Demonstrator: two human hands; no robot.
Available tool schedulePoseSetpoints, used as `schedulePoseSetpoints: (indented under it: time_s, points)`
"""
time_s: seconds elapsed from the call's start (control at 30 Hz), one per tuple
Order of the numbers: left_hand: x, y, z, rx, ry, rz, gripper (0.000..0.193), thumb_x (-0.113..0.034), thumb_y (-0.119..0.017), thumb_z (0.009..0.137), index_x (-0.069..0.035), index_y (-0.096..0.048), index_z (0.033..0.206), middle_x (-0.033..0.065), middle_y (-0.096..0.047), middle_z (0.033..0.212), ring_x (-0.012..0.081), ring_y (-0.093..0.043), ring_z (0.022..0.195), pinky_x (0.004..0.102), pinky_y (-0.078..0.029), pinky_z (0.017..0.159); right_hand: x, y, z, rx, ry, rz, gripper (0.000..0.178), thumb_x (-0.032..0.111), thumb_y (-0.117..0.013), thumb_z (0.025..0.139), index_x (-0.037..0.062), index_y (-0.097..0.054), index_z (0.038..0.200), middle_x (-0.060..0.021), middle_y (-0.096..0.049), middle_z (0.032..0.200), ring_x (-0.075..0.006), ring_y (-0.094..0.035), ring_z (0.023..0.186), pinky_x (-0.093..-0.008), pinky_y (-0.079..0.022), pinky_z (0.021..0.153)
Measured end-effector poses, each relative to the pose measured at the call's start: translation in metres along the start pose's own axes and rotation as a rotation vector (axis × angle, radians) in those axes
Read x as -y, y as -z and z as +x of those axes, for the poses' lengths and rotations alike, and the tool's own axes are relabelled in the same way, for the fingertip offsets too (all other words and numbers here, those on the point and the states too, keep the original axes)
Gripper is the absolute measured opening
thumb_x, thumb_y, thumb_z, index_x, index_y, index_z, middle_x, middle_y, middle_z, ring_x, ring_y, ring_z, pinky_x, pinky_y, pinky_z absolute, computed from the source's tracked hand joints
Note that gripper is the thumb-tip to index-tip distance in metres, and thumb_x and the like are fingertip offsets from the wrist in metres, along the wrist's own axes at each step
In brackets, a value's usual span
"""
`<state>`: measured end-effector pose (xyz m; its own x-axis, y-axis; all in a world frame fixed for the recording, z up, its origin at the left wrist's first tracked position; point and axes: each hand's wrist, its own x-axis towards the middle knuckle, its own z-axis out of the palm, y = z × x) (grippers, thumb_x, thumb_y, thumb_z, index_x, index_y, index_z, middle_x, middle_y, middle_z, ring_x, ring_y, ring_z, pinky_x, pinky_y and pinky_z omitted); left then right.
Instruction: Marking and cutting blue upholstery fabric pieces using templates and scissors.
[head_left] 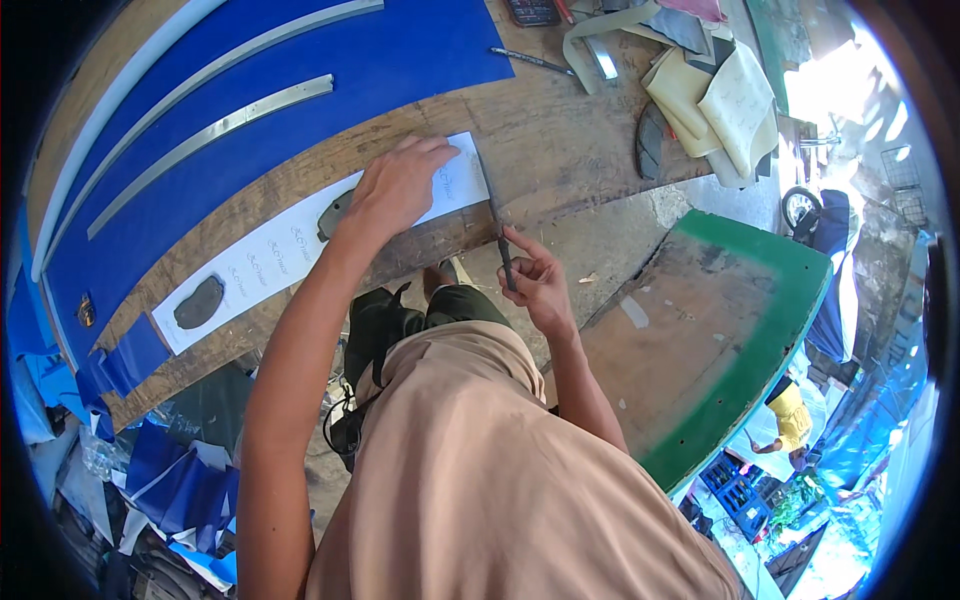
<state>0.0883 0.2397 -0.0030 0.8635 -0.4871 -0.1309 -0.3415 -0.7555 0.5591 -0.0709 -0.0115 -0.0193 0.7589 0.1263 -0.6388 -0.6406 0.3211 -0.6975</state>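
Observation:
A long white strip with repeated cursive lettering (262, 255) lies slantwise across the wooden table. My left hand (398, 188) rests on its right part, fingers stretched out over the surface with nothing gripped. Beside my left wrist, partly hidden by it, sits a dark flat weight (330, 216). Another dark, rounded flat weight (199, 303) lies on the strip's left end. In my right hand (540, 284), between thumb and fingers, is a slim dark tool (505, 260). Its thin shaft runs along the strip's right end; I cannot tell whether it touches.
Blue sheeting (420, 50) with two metal straight bars (215, 130) covers the far left. Folded beige material (738, 105), a dark curved piece (650, 140) and a pen (530, 60) lie far right. A green-edged board (735, 400) stands at my right; scraps (180, 480) lie lower left.

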Motion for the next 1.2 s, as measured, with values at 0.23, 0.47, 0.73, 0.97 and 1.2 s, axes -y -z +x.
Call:
schedulePoseSetpoints:
  time_s: [0.23, 0.47, 0.73, 0.97, 1.2]
  points:
    - [0.000, 0.002, 0.000, -0.001, 0.007, -0.036, 0.053, 0.006, -0.052, 0.086, -0.013, -0.068, 0.133, 0.0091, -0.065, 0.141, 0.0319, -0.059, 0.130, 0.0432, -0.050, 0.109, 0.005, -0.001, 0.001, 0.000, -0.006, -0.026, 0.065, -0.010, -0.057, 0.092, 0.0107, -0.053, 0.153, -0.0030, -0.071, 0.086, -0.0048, -0.054, 0.063, -0.0198, -0.037, 0.052]
    - [-0.002, 0.003, -0.002, -0.026, 0.011, -0.061, 0.056, 0.008, -0.052, 0.084, -0.013, -0.068, 0.133, 0.0104, -0.065, 0.140, 0.0334, -0.059, 0.129, 0.0441, -0.049, 0.109, 0.007, -0.009, 0.013, 0.004, 0.031, -0.059, 0.064, -0.009, -0.061, 0.093, 0.0114, -0.052, 0.154, -0.0009, -0.071, 0.087, -0.0038, -0.054, 0.064, -0.0195, -0.036, 0.051]
    - [-0.001, 0.002, -0.003, -0.011, 0.001, -0.065, 0.055, 0.008, -0.052, 0.085, -0.011, -0.067, 0.134, 0.0108, -0.063, 0.143, 0.0334, -0.059, 0.130, 0.0441, -0.049, 0.109, 0.014, -0.015, 0.010, -0.050, -0.005, -0.044, 0.064, -0.008, -0.060, 0.095, 0.0063, -0.047, 0.155, -0.0063, -0.069, 0.084, -0.0078, -0.051, 0.059, -0.0213, -0.032, 0.049]
    - [0.000, 0.018, -0.059, -0.170, 0.241, 0.020, 0.050, -0.009, -0.071, 0.088, -0.009, -0.062, 0.137, 0.0143, -0.057, 0.142, 0.0358, -0.055, 0.130, 0.0456, -0.048, 0.108, 0.030, 0.009, 0.012, -0.245, 0.338, -0.305, 0.054, -0.005, -0.061, 0.095, 0.0056, -0.057, 0.148, -0.0028, -0.067, 0.077, -0.0079, -0.056, 0.060, -0.0236, -0.041, 0.052]
    - [0.019, 0.028, -0.090, -0.012, 0.332, 0.101, 0.065, -0.014, -0.083, 0.081, -0.006, -0.056, 0.140, 0.0183, -0.055, 0.133, 0.0389, -0.052, 0.128, 0.0465, -0.049, 0.106, 0.107, 0.048, 0.062, -0.482, 0.505, -1.269, 0.049, 0.010, -0.076, 0.081, 0.0212, -0.074, 0.129, -0.0175, -0.075, 0.091, -0.0313, -0.074, 0.080, -0.0410, -0.058, 0.076]
